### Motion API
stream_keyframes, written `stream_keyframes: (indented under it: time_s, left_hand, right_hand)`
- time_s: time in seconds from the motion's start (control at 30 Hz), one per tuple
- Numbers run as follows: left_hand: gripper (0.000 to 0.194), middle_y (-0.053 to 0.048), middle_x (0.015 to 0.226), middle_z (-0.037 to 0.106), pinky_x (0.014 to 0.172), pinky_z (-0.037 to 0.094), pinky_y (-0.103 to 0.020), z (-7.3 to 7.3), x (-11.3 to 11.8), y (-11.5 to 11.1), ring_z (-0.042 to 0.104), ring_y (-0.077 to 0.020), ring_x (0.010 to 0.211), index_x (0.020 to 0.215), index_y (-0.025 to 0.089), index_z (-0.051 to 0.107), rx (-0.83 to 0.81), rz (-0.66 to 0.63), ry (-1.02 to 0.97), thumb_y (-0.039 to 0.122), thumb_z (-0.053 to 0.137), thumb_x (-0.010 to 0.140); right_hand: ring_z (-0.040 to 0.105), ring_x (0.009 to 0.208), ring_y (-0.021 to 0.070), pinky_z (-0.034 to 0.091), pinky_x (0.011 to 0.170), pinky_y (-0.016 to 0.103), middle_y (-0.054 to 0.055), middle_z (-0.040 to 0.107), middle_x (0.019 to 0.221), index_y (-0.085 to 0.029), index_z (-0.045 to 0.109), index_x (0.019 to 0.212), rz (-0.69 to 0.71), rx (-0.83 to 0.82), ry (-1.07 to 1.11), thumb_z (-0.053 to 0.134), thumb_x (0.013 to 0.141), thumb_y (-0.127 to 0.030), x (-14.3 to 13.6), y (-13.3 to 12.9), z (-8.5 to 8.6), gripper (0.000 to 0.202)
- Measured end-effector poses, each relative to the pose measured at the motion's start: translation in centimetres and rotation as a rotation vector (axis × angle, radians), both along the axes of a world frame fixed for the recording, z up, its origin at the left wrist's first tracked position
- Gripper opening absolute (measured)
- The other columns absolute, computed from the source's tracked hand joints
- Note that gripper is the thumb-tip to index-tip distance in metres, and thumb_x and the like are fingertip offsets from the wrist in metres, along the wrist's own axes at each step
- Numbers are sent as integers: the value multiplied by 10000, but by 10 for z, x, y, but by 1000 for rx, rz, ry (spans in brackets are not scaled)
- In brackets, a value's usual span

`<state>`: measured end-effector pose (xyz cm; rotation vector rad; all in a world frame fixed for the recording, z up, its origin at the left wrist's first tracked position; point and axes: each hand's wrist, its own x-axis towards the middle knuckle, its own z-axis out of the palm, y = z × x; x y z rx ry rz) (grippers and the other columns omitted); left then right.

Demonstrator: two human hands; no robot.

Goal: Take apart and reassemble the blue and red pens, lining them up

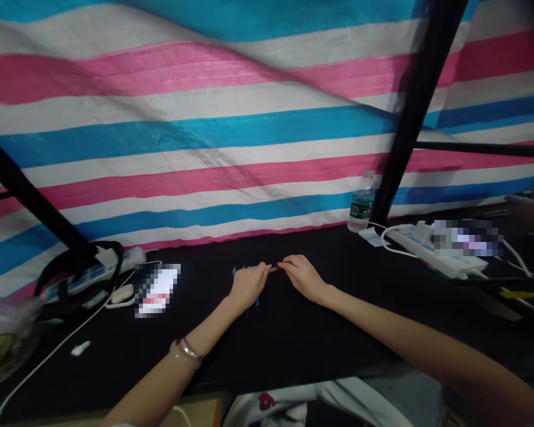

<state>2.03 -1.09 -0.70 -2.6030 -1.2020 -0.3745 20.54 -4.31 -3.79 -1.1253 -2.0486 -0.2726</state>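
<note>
Stripy cloth (182,136) hangs behind the black worktop (311,344). I see the left hand (249,281) and right hand (303,277) closed, each pinching an end of one thin stick (273,269) with some red on it. It sits between them. Blue bits (257,305) poke out by the left hand; I can't count them all. One bottle (361,209) stands farther back.

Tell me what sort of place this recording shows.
Probably a makeshift indoor desk space: a striped sheet hangs behind a black table, a slanting dark post rises at its back, and a power strip lies near a water bottle.
</note>
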Motion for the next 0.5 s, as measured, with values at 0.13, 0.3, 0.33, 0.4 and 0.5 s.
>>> stream_keyframes:
  time_s: [0.13,0.3,0.33,0.4,0.5]
  left_hand:
    - [461,-65,618,633,507,311,-237,2,-2,0,595,-180,564,772,172,589,-71,63,-53,405,225,933]
    - [515,-53,594,622,532,326,-240,3,-3,2,596,-175,581,681,165,606,-208,40,-138,417,230,925]
    - [529,-49,580,614,533,325,-241,3,-3,2,593,-174,578,661,164,606,-230,28,-155,423,227,924]
    - [558,-39,546,590,535,321,-243,3,-3,3,581,-171,562,616,165,595,-270,11,-197,437,217,922]
    - [593,-25,492,542,526,306,-243,3,-2,5,546,-159,514,535,166,546,-349,32,-276,465,204,915]
  right_hand:
    - [478,765,183,385,696,314,84,541,892,-173,588,898,-55,-67,11,372,827,-42,1,0,2,263]
    - [479,799,190,338,692,314,73,538,898,-189,584,894,-49,-103,-64,402,775,-36,1,-3,5,266]
    - [482,795,187,334,688,311,69,542,896,-193,585,885,-48,-111,-65,408,769,-39,1,-4,6,262]
    - [493,781,178,335,682,302,55,553,884,-201,585,863,-48,-130,-31,413,761,-44,0,-6,6,254]
    - [509,725,150,356,665,278,28,558,860,-208,575,831,-27,-183,111,408,764,-61,0,-6,4,232]
